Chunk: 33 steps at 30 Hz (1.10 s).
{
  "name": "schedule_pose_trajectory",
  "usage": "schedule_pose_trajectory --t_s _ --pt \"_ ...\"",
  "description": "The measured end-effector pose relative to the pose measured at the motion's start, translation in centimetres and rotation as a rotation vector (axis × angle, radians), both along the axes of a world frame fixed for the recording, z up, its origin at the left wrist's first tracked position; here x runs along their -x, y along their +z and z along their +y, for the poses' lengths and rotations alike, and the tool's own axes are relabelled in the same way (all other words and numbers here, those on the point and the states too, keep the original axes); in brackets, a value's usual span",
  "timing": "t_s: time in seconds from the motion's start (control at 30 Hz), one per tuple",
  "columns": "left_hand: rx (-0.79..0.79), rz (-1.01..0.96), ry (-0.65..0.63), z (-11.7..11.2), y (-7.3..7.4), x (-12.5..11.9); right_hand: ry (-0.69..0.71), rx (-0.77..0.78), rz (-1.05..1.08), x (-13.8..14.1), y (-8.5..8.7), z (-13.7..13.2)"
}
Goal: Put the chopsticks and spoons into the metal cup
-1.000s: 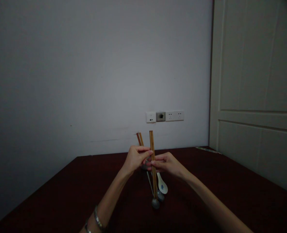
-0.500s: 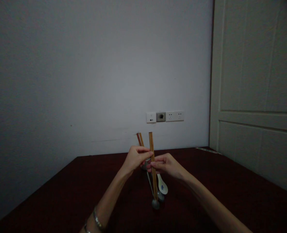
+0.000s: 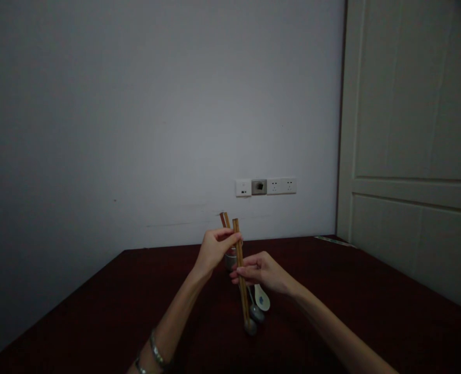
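My left hand (image 3: 213, 249) is closed on a pair of wooden chopsticks (image 3: 224, 220) whose tops stick up above its fingers. My right hand (image 3: 262, 272) pinches a second pair of wooden chopsticks (image 3: 240, 275), held nearly upright and leaning slightly left, with the tips low over the dark red table (image 3: 97, 317). A small metal cup (image 3: 231, 261) shows between the two hands. Below them on the table lie a white ceramic spoon with a blue mark (image 3: 262, 298) and two metal spoons (image 3: 253, 319).
A grey wall stands behind the table with a row of wall sockets (image 3: 265, 186). A pale door (image 3: 413, 145) fills the right side. A thin flat strip (image 3: 336, 241) lies at the table's far right corner. A bracelet (image 3: 156, 354) is on my left wrist.
The right hand has lowered and shifted its chopsticks left, so their tops now sit beside the left hand's pair. The left hand rose slightly.
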State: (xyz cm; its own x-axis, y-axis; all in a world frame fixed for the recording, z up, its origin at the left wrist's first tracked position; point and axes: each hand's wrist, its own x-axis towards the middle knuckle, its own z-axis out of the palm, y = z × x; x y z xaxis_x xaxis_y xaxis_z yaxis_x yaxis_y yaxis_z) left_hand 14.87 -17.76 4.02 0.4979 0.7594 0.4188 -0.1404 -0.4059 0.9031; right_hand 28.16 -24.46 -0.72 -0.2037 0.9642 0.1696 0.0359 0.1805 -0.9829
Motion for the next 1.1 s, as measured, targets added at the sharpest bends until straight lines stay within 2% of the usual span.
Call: schedule_pose_trajectory --t_s 0.17,0.43,0.57,0.77,0.83,0.97,1.1 --pt "0.078 -0.021 -0.053 -0.1 0.1 0.1 0.001 0.011 -0.008 0.0 -0.5 0.4" --pt "0.099 -0.015 -0.062 -0.2 0.2 0.2 0.0 0.021 0.022 0.0 -0.9 0.8" --pt "0.081 -0.016 -0.072 0.0 0.3 0.5 -0.018 0.016 -0.015 0.2 -0.6 0.6" --pt "0.07 -0.018 -0.093 0.1 0.7 1.1 0.073 -0.068 -0.159 -1.1 1.6 -0.2" --pt "0.065 -0.025 -0.098 0.0 0.9 1.2 -0.009 -0.118 -0.168 -1.8 2.8 -0.2" --pt "0.073 -0.016 -0.112 -0.5 1.2 1.4 -0.279 -0.27 -0.145 -2.2 5.2 0.1" --pt "0.095 0.004 -0.138 -1.0 1.3 1.4 -0.336 -0.45 -0.072 -0.9 6.4 0.4"
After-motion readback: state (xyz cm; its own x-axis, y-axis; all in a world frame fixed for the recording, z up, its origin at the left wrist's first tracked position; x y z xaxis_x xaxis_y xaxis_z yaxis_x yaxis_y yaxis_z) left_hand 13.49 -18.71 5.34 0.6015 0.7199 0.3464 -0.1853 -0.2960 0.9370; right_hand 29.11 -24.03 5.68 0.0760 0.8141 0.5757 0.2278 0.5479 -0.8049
